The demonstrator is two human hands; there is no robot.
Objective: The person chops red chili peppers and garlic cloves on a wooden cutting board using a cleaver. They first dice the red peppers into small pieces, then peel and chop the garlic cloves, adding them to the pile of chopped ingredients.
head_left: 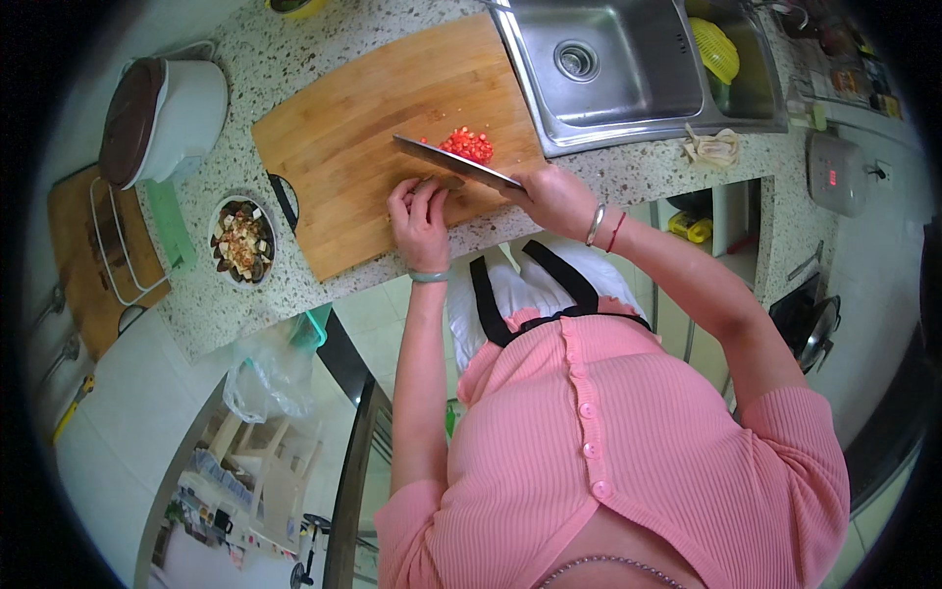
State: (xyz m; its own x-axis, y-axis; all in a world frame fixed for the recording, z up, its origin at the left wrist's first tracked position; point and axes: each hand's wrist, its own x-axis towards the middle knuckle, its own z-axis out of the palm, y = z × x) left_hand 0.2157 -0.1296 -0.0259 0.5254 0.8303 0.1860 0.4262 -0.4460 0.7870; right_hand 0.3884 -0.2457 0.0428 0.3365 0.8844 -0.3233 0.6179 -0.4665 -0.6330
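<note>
My right hand (pixel 555 201) grips the handle of a kitchen knife (pixel 457 163). Its broad blade points left and lies slantwise low over the wooden cutting board (pixel 363 118). Just left of the handle, my left hand (pixel 422 218) has its fingers curled down on a small brown piece (pixel 450 183), mostly hidden under the fingertips; its kind cannot be made out. Beyond the blade sits a little heap of chopped red pepper (pixel 470 146), with a few loose bits scattered around it on the board.
A bowl (pixel 267 278) of dark and white chunks with a brown topping stands left of the board. Behind it is a white appliance with a brown lid (pixel 186 113). At the right are a steel sink (pixel 628 69), a yellow-green strainer (pixel 714 51) and a folded cloth (pixel 712 147).
</note>
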